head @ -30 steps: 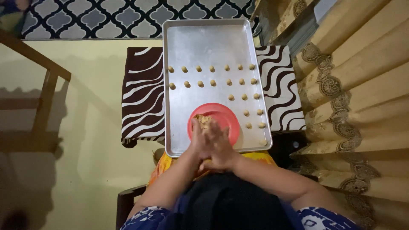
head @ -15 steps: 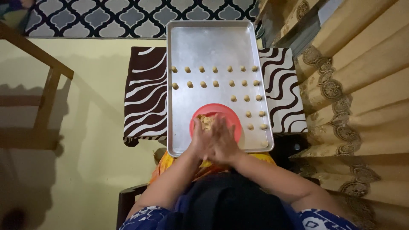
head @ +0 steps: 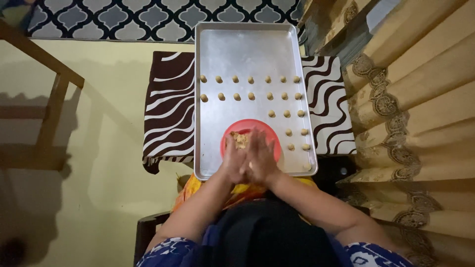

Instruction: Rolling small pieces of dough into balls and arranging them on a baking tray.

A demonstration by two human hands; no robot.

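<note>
The left hand (head: 232,160) and the right hand (head: 261,158) are pressed together palm to palm, fingers stretched out flat and pointing toward twelve o'clock. Whatever lies between the palms is hidden, so I cannot tell whether they hold anything. Both hands hover over the six o'clock rim of a red bowl (head: 250,127), which sits inside a metal baking tray (head: 247,49) near the tray's six o'clock edge. In the bowl, just at twelve o'clock from the fingertips, a lump of pale brown dough (head: 240,140) shows.

On the tray, small dough balls (head: 252,96) stand in rows: one row of seven across the middle, a second row of seven just below it, then shorter rows that step down along the three o'clock side of the bowl, the last ball (head: 308,167) close to the tray's corner at five o'clock. The twelve o'clock half of the tray is bare metal.

The tray rests on a table covered by a brown and white striped cloth (head: 168,113), which shows at nine and three o'clock of the tray. At three o'clock of the table hang tan curtains (head: 425,109) with patterned trim. At twelve o'clock lies a dark rug (head: 114,20) with a white lattice pattern, and at nine o'clock the floor (head: 109,163) is yellow.
</note>
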